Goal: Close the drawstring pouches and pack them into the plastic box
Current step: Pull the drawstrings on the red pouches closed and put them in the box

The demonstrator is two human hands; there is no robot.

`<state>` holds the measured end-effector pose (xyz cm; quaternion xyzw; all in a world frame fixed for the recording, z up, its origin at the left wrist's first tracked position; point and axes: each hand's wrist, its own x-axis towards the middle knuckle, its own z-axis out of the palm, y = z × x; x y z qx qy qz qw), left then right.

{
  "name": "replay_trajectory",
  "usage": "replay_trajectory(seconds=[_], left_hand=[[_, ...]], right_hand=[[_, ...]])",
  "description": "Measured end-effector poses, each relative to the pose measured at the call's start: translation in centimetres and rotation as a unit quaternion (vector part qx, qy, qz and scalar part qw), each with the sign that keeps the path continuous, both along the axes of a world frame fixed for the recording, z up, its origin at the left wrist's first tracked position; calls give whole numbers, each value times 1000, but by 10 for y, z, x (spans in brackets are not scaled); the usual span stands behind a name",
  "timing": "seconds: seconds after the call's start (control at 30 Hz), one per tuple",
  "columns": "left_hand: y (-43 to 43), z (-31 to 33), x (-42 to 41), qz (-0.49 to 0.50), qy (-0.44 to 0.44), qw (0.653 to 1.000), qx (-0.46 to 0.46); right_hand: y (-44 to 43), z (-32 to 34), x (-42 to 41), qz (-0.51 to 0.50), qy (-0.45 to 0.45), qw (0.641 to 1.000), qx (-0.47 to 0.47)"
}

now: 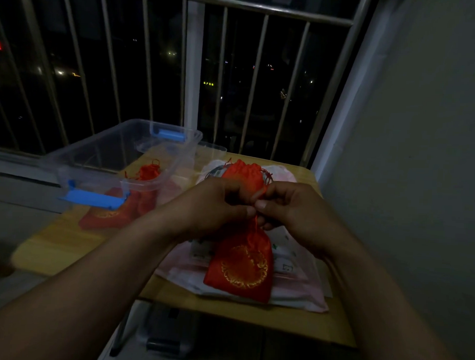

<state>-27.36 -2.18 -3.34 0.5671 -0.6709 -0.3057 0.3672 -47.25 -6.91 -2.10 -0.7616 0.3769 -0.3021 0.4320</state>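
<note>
A red drawstring pouch point(241, 263) with a gold round emblem hangs from my two hands above the table's near right part. My left hand point(216, 206) and my right hand point(286, 208) both pinch its red cords at the neck. Behind my hands lies a second red pouch point(242, 170) with a gathered top. The clear plastic box point(102, 151) with blue latches stands at the left, and at least one red pouch point(147, 172) lies inside it.
The small wooden table point(67, 244) carries a pale pink and white cloth point(294, 292) under the pouches. A clear lid point(213, 149) lies behind the box. Metal window bars point(189, 70) rise behind the table, and a wall point(420, 159) stands close at the right.
</note>
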Motion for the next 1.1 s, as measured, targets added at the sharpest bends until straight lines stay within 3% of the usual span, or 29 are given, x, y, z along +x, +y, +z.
replay_trajectory(seconds=[0.2,0.5,0.9,1.1], left_hand=[[-4,-3,-2,15,-24,1000,-8],[-5,-8,-4,19,2,1000,-7],[0,-13,-24,66,-31,988,-135],[-2,-4,-12,30,26,998,-44]], right_hand=[[0,-5,3,-25,10,998,-62],[1,-8,7,-48,9,996,-71],[5,-10,13,-69,12,986,-150],[4,-10,10,-57,-39,993,-100]])
